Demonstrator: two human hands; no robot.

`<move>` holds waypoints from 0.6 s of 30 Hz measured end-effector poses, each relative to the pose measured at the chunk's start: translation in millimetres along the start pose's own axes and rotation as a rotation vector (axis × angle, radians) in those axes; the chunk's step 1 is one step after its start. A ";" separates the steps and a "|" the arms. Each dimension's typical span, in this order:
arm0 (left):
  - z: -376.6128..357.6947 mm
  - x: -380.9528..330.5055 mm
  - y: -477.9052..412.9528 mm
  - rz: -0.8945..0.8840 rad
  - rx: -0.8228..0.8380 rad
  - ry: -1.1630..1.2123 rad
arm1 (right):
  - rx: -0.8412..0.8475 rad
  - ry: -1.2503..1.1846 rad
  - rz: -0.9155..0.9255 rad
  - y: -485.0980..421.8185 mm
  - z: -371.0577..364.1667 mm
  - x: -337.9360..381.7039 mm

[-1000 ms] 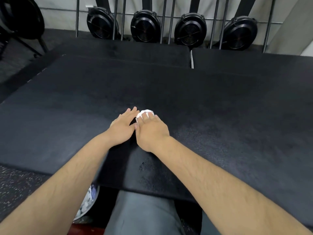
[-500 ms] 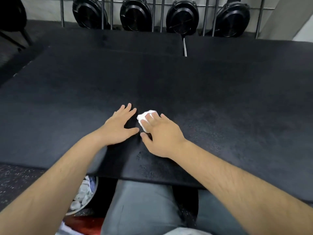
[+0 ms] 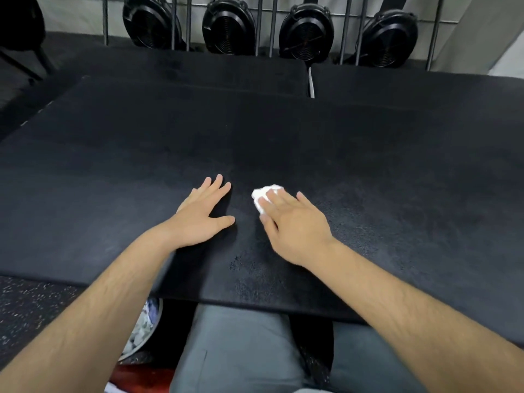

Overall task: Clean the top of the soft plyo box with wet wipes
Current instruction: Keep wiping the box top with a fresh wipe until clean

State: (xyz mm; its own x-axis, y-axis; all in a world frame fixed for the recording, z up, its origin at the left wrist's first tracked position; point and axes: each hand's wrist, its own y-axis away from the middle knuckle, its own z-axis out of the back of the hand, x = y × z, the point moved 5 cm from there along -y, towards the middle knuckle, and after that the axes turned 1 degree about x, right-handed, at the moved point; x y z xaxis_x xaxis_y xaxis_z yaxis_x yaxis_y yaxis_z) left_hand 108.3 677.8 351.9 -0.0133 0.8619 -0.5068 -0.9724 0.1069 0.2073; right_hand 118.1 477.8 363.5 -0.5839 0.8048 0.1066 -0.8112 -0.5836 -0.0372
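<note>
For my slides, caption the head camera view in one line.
Right hand presses a white wet wipe on the black plyo box top; left hand rests flat alongside.

- Wet wipe (image 3: pixel 262 195): largely hidden beneath the fingers of the right hand (image 3: pixel 295 225); only a crumpled white edge shows.
- Soft plyo box (image 3: pixel 283 137): top cut off by the left and right picture edges; sides out of sight; near edge partly covered by both forearms.
- Round container (image 3: pixel 143 330), lower left: mostly behind the left forearm (image 3: pixel 93 321) and the box; pale contents too blurred to identify.
- Red item (image 3: pixel 141 375): cut by the bottom edge, unidentifiable.
- Four round black units (image 3: pixel 306 32), rear: tops cropped.
- Dark shape (image 3: pixel 19 26), top-left corner: cropped, unidentifiable.
</note>
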 end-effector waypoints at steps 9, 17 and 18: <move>-3.3 3.2 0.4 -0.027 -0.012 -0.014 | -0.011 -0.033 0.139 24.4 -13.5 39.9; 1.5 8.8 11.2 -0.017 -0.016 0.004 | -0.045 -0.034 0.152 -7.2 -11.0 58.6; 0.0 10.0 17.6 -0.031 -0.047 -0.039 | -0.038 -0.030 0.182 7.6 -10.8 59.8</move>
State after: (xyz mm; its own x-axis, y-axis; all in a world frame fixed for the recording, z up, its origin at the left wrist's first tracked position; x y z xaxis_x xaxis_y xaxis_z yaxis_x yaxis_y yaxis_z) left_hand 91.1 688.3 350.5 0.0252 0.8772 -0.4794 -0.9821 0.1112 0.1517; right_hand 76.7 522.6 358.8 -0.7201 0.6827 0.1238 -0.6935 -0.7141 -0.0958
